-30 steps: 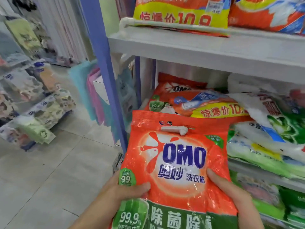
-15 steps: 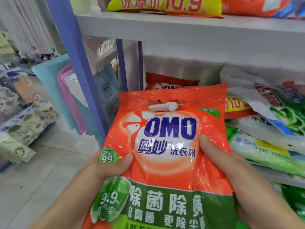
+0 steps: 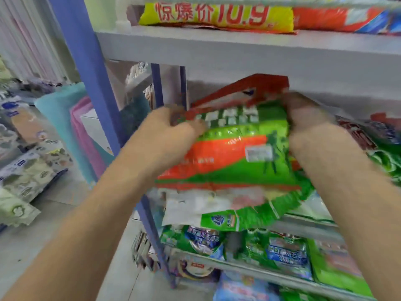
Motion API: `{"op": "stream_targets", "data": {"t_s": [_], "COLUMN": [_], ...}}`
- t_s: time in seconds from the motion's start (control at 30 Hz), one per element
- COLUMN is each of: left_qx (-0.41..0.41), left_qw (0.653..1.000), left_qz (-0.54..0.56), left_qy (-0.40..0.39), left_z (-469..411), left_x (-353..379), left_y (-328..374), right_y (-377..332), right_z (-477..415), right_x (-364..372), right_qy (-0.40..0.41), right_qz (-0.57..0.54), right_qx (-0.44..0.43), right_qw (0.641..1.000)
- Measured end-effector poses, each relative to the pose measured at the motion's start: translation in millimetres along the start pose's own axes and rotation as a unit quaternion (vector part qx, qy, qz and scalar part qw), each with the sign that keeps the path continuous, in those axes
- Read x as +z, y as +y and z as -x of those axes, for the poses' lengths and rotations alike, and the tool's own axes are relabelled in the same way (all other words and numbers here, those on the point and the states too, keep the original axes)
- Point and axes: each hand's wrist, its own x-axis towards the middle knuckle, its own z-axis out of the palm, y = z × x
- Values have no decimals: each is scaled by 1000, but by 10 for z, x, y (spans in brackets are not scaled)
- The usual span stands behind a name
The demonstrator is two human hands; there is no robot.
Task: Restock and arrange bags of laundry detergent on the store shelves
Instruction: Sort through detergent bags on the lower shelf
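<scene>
Gripping the orange-and-green detergent bag (image 3: 234,153) by its two sides near the far end, the left hand (image 3: 173,129) and right hand (image 3: 308,114) both have fingers curled on it. They hold it tipped into the middle bay, just under the grey shelf board (image 3: 238,53) and above a white-and-green bag (image 3: 217,210) at the shelf front. This looks like the placing step; the next move likely calls for pushing it deeper, laying it flat on the stack, then letting go.

Yellow-banded plastic bag (image 3: 214,17), at the top: large red print "惊爆价10.9"
Green-and-orange plastic bag (image 3: 230,153), centre: rows of white characters and a small white label, too blurred to read
Green and blue packets (image 3: 284,255), below: print unreadable
</scene>
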Motion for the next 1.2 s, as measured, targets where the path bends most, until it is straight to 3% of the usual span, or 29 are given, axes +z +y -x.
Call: {"op": "stream_targets", "data": {"t_s": [0.1, 0.2, 0.3, 0.4, 0.43, 0.5, 0.6, 0.77, 0.9, 1.13, 1.2], "left_qx": [35, 75, 132, 108, 99, 92, 78, 72, 71, -1, -41], "left_qw": [996, 980, 972, 978, 978, 977, 979, 975, 972, 977, 990], "left_qz": [-40, -118, -170, -175, -183, -192, -187, -207, -223, -203, -127], "left_qy": [-67, -145, -92, -34, -29, -30, -26, -22, -12, -65, -46], "left_z": [4, 35, 6, 6, 13, 16, 16, 53, 56, 231, 483], "left_x": [211, 472, 545, 553, 560, 570, 583, 626, 710, 671, 636], "left_y": [-79, -385, -661, -801, -812, -801, -784, -694, -605, -455, -255], "right_y": [26, 234, 359, 319, 281, 212, 250, 363, 466, 457, 459], "right_z": [-193, -382, -318, -284, -212, 71, 718, 1047, 942, 1131, 1251], "right_x": [295, 391, 423, 392, 352, 187, -176, -731, -822, -694, -691], "right_qy": [-25, -3, -10, -1, -4, 17, 38, -6, 91, 215, 228], "right_qz": [-51, 49, 202, 308, 381, 553, 673, 739, 685, 579, 557], "right_qx": [31, 84, 111, 71, 27, -94, -199, -166, -304, -388, -413], "right_qw": [998, 995, 973, 949, 924, 827, 711, 652, 656, 685, 683]}}
